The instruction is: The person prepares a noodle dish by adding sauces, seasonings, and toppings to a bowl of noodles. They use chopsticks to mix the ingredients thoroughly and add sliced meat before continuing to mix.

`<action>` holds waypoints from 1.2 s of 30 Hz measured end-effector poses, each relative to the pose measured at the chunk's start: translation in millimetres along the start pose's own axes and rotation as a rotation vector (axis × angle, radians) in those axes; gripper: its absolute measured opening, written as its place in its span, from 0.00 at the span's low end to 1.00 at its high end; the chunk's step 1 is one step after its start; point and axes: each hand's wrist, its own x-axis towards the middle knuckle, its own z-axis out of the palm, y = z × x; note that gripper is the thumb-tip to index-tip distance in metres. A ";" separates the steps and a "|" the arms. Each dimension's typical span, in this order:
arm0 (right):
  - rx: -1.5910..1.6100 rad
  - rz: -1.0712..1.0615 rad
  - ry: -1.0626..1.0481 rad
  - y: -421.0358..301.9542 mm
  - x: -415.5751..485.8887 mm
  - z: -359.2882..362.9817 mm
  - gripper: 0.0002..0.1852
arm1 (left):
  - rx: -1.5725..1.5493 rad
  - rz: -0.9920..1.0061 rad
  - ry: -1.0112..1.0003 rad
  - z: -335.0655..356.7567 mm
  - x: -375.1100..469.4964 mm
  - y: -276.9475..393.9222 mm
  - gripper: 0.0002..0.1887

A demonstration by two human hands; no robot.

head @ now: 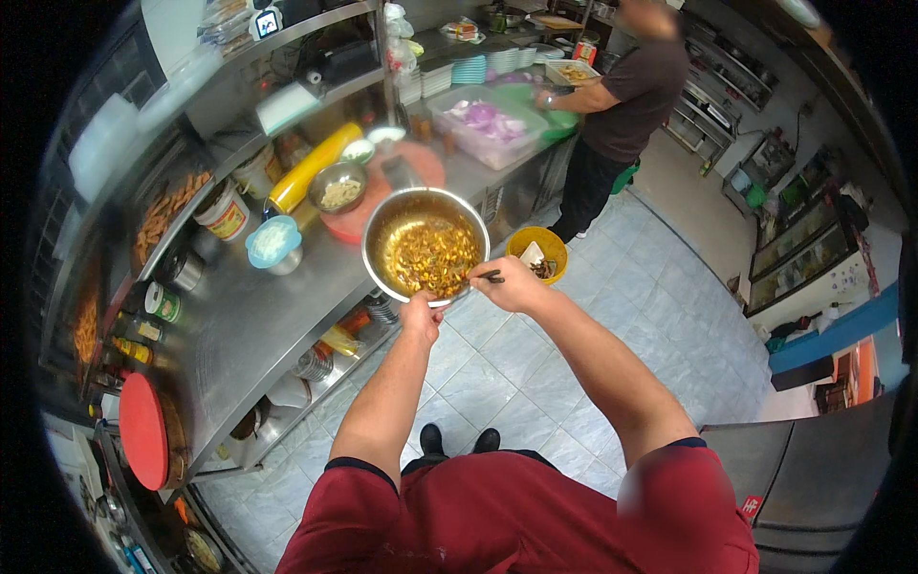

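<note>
My left hand (421, 316) grips the near rim of a stainless steel mixing bowl (373, 247), which is tilted towards me and held up beside the counter's front edge. Inside the bowl lies a brown and yellow chopped food mixture (434, 255), glossy with sauce. My right hand (513, 283) is at the bowl's right rim, closed around a dark handle (492, 276); the utensil's other end cannot be made out. Behind the bowl, a pink round cutting board (423, 161) rests on the counter, with a smaller metal bowl of pale slices (341, 192) at its left.
A steel counter (265, 308) runs along the left, bearing a blue bowl (274, 240), tubs and jars. A yellow bucket (559, 247) stands right of the bowl. At the back, a co-worker (624, 107) works near a plastic bin of cut onions (488, 133). A grey cabinet (825, 473) is at lower right.
</note>
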 end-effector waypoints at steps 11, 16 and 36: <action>0.161 -0.058 0.093 17.3 -15.7 1.0 0.08 | -0.101 -0.118 -0.049 -38.3 13.1 -32.2 0.20; 0.529 0.243 0.161 29.1 -9.5 29.9 0.10 | -0.051 -0.262 0.104 -88.8 7.2 -11.3 0.20; 0.955 0.652 -0.222 15.7 232.8 256.7 0.29 | -0.299 -0.287 0.288 -247.4 157.1 165.8 0.21</action>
